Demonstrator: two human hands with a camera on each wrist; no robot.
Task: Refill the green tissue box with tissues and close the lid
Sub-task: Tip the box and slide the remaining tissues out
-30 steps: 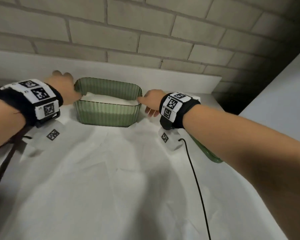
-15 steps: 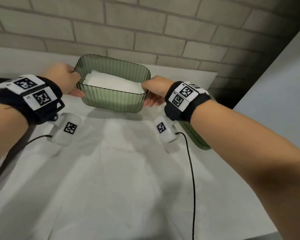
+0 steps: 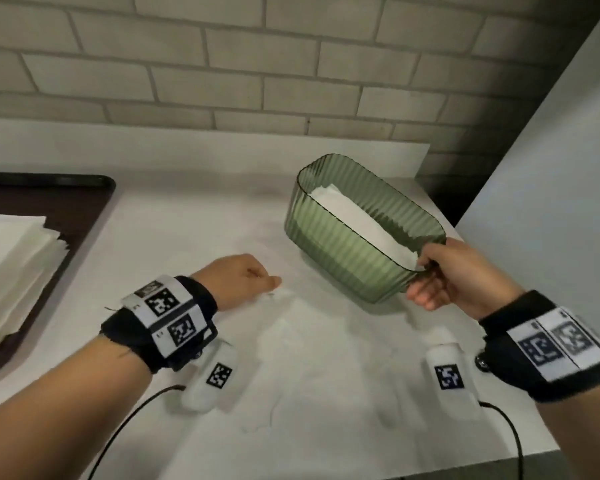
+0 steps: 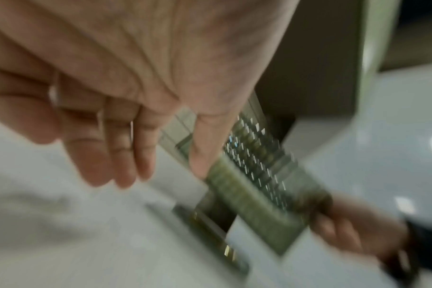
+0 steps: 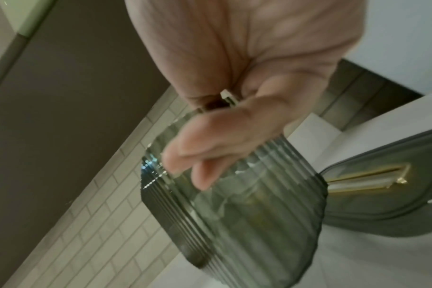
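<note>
Now the right hand [image 3: 461, 271] is holding the filled green tissue box [image 3: 354, 251] by its rim, fingers [image 5: 185, 155] clamped on it. The left hand [image 3: 236, 278] is hanging loosely curled, holding nothing; next the lid [image 5: 382, 194] (lying just beside) is needing to go on.

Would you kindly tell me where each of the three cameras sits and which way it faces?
Head: worn on the head, facing forward and down at the white table; both forearms show, right hand gripping the ribbed green translucent tissue box.
Left wrist: looks along the left hand, its fingers loose, toward the box.
Right wrist: looks along the right hand at its grip on the box rim; green lid behind.
Shared: all three show the box.
</note>
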